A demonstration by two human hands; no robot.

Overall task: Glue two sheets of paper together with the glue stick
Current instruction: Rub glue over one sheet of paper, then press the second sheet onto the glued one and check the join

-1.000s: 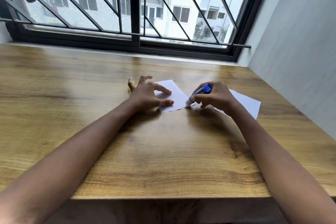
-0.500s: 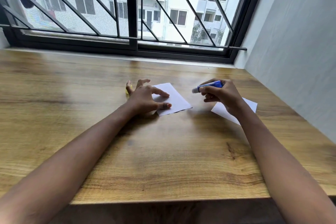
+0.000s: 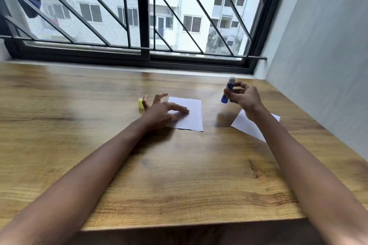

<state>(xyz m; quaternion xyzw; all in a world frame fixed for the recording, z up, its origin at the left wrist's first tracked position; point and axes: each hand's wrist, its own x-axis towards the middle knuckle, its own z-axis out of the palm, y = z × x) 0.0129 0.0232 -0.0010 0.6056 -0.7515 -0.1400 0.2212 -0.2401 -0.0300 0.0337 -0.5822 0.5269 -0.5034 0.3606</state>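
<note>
A white sheet of paper [image 3: 192,112] lies flat in the middle of the wooden table [image 3: 179,175]. My left hand [image 3: 162,110] rests on its left part with fingers spread, pressing it down. My right hand [image 3: 242,98] is raised above the table to the right and grips a blue glue stick [image 3: 228,90], held nearly upright with its pale uncapped tip on top. A second white sheet [image 3: 246,126] lies under my right wrist, partly hidden by the forearm. The yellow cap [image 3: 141,103] stands just left of my left hand.
A window with black bars [image 3: 142,14] runs along the table's far edge. A grey wall [image 3: 322,65] closes off the right side. The table's front edge [image 3: 189,225] is near my elbows.
My right hand lifted the glue stick off the first sheet, moved right and up, and turned it from lying sideways to tip-up. My left hand stayed on the sheet.
</note>
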